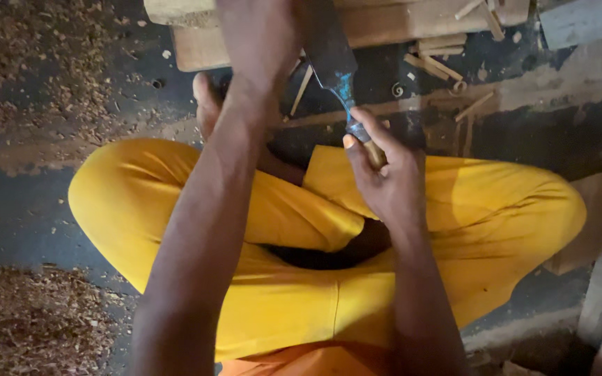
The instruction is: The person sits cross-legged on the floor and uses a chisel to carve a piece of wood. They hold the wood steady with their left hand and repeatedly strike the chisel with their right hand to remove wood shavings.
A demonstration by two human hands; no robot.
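I sit cross-legged on the floor in yellow trousers (175, 209). My right hand (384, 174) grips the wooden handle of a broad dark blade (329, 49), a heavy knife or chopper that points up and away from me. My left hand (259, 35) reaches forward to the wooden block (398, 24) at the top of the view; its fingers run out of the frame, so what they hold is hidden. The blade lies right beside that hand, over the block.
Wood shavings (36, 63) cover the dark floor at the left and lower left. Thin split sticks (440, 66) and curls lie beside the block at upper right. A pale slab (593, 223) and a board edge sit at the right. My bare foot (207, 104) rests under the block.
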